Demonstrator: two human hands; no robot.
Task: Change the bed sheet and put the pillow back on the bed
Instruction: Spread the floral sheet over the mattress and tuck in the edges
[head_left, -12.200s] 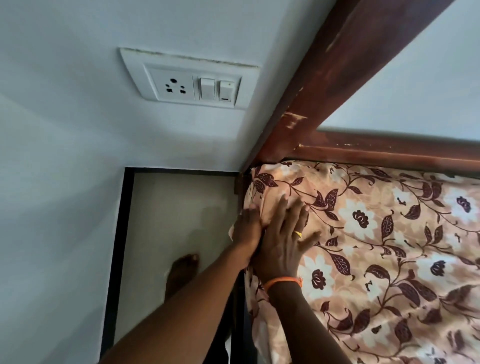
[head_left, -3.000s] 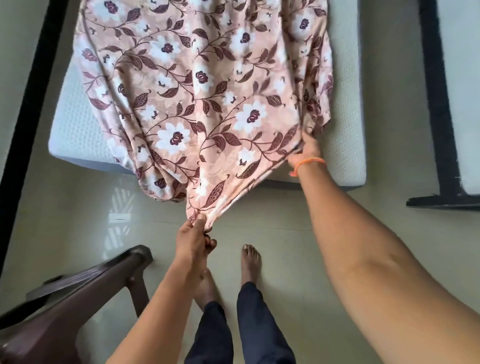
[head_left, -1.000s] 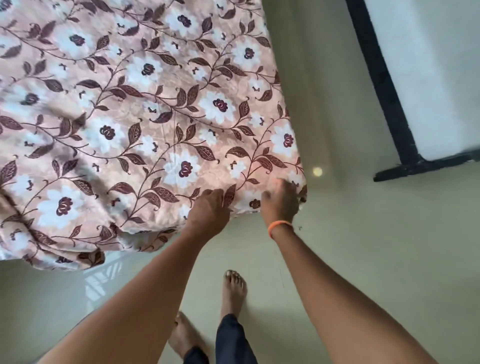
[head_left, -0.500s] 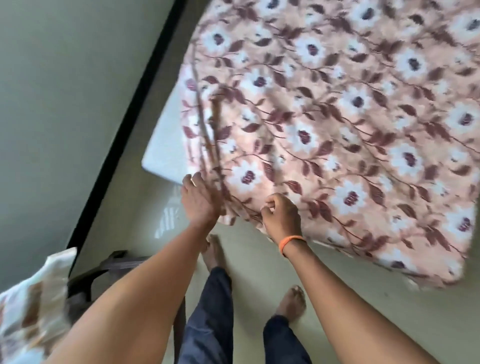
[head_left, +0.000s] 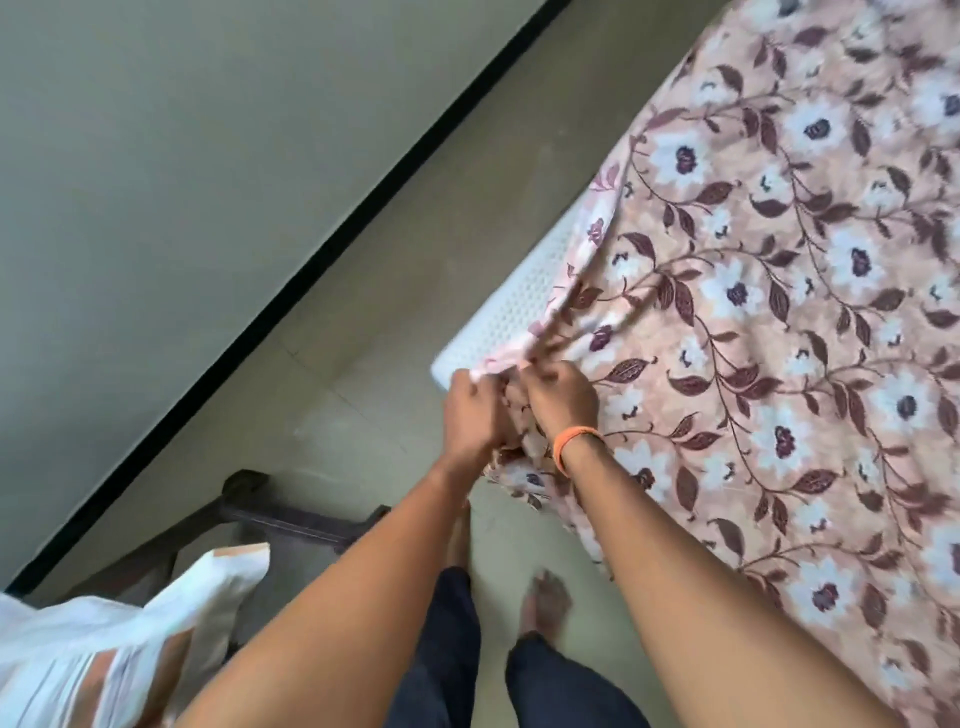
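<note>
A peach bed sheet with white flowers and maroon leaves covers most of a white mattress, which lies on the floor. The mattress's near left corner and left side are bare. My left hand and my right hand, which wears an orange band, are side by side at that corner, both closed on a bunched edge of the sheet. White and orange cloth lies at the bottom left; whether it is the pillow I cannot tell.
A dark wooden chair stands at the lower left, partly under the white cloth. A wall with a black skirting strip runs diagonally along the left. My bare feet stand on beige floor tiles beside the mattress.
The view has swung further left along the foot edge. My hands have come together at the mattress's left corner, gripping the bunched sheet edge. The chair and white cloth now show more.
</note>
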